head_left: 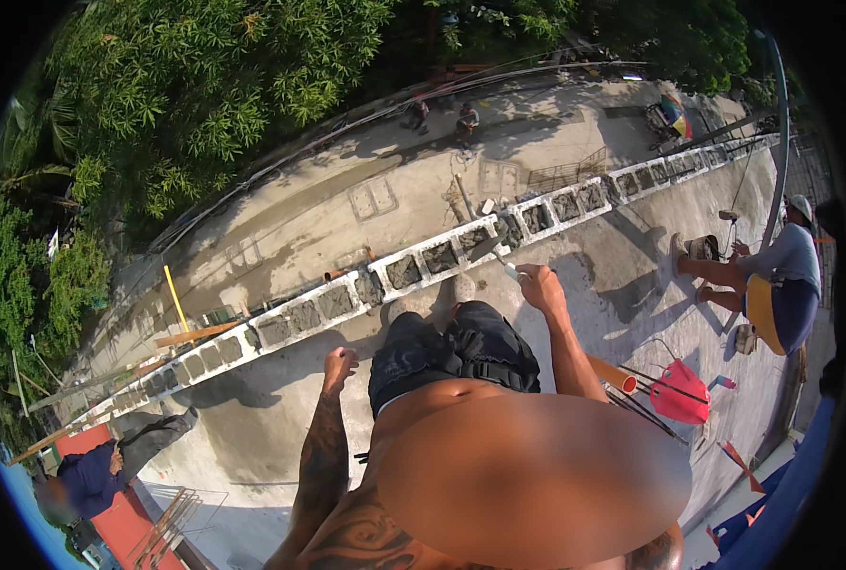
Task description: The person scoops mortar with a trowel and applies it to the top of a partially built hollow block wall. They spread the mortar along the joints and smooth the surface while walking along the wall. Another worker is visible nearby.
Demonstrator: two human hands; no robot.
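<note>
In my right hand [541,288] is a pointing trowel [486,249], gripped by its light handle. Its blade reaches over the open top of a long hollow-block wall [421,265], close to grey mortar in the cells. My left hand [341,365] is curled into a loose fist on the near side of the wall, apart from the blocks, with nothing visible in it. Several cells hold mortar up to near the rim, while others look darker and deeper. My legs stand against the wall's near side, around its middle.
At right a co-worker [784,271] bends beside the wall; another person [90,483] is at lower left. A pink bag [680,391], an orange pipe [613,373] and thin bars lie right of me. Beyond the wall lies a lower concrete road [404,190] with people and trees.
</note>
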